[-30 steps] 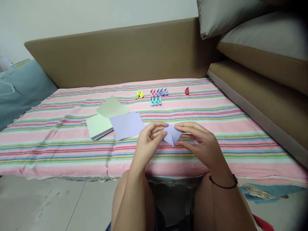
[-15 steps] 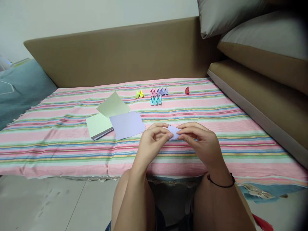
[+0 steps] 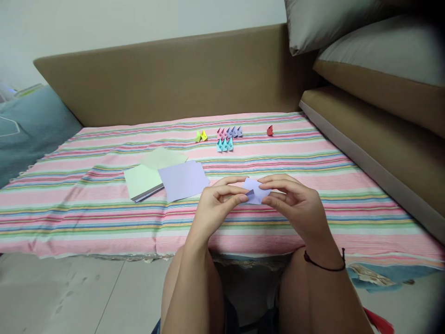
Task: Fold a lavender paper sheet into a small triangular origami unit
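Note:
A small folded lilac paper piece is pinched between both of my hands just above the striped cloth. My left hand grips its left side with thumb and fingers closed. My right hand pinches its right side; a dark cord sits on that wrist. Left of my hands lie a flat lilac sheet, a pale green sheet and a stack of paper.
Small folded paper pieces stand farther back: yellow-green ones, a pink, lilac and blue cluster, a red one. A brown backrest runs behind, cushions at the right, a teal pillow at the left.
The lilac piece has been folded smaller between my fingers, then turned. The pale green sheet at the left has settled flat. My hands stayed in place.

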Available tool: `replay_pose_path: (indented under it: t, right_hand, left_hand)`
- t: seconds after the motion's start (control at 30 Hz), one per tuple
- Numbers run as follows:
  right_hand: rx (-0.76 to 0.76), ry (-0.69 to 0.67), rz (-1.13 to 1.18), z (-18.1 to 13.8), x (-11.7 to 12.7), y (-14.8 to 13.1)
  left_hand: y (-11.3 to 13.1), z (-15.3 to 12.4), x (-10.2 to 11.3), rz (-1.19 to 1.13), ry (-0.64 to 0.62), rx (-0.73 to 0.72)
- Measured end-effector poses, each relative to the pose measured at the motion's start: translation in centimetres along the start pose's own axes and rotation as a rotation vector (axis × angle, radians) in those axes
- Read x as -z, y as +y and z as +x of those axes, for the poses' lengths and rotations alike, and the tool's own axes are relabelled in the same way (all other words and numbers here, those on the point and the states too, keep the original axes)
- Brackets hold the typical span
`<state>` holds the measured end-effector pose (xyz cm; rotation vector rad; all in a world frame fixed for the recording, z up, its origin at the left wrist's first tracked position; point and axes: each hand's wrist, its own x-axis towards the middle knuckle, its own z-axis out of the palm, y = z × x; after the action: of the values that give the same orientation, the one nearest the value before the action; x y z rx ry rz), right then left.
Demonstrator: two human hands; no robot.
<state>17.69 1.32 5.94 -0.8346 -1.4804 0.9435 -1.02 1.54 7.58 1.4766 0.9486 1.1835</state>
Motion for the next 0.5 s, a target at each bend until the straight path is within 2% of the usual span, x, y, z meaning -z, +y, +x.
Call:
replay_pose_path:
  t: [0.3, 0.4, 0.5]
  right_hand:
    - [-0.089, -0.084, 0.112, -0.1, 0.1, 0.2]
    - [-0.058, -0.053, 0.046, -0.1, -0.2, 0.3]
    - [0.017, 0.043, -0.028, 0.0, -0.5, 0.4]
  left_hand:
    - [0.0, 0.0, -0.2, 0.022, 0.081, -0.021]
    - [-0.4, 0.1, -0.7, -0.038, 0.125, -0.044]
    - [-0.9, 0.3, -1.2, -0.149, 0.143, -0.021]
